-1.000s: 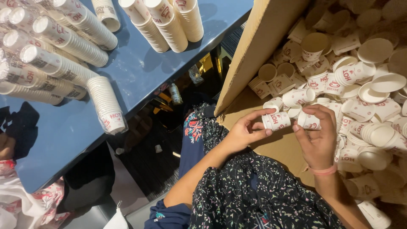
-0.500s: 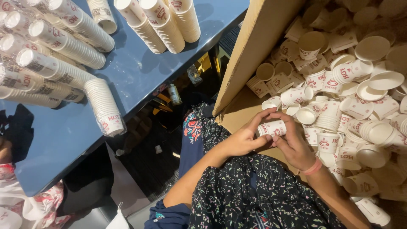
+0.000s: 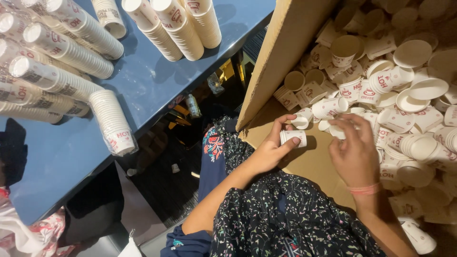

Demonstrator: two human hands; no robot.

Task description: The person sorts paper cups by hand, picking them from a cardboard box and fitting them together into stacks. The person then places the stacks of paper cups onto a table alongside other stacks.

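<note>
My left hand (image 3: 272, 148) grips a short stack of white paper cups (image 3: 293, 137), held sideways just above the bare cardboard floor of a large open box (image 3: 281, 57). My right hand (image 3: 356, 152) reaches with spread fingers into the heap of loose paper cups (image 3: 409, 95) that fills the box, its fingertips touching a cup (image 3: 338, 132) at the near edge of the heap. Whether the right fingers have closed on that cup is hidden by the back of the hand.
A blue table (image 3: 157, 85) on the left holds several long sleeves of stacked cups (image 3: 62, 81) lying on their sides; one plastic-wrapped sleeve (image 3: 113, 122) lies close to its edge. Between table and box is a dark gap over the floor. My patterned dark clothing fills the bottom.
My right hand has left the stack and moved right into the loose cups. The left hand keeps the stack, now lower over the cardboard.
</note>
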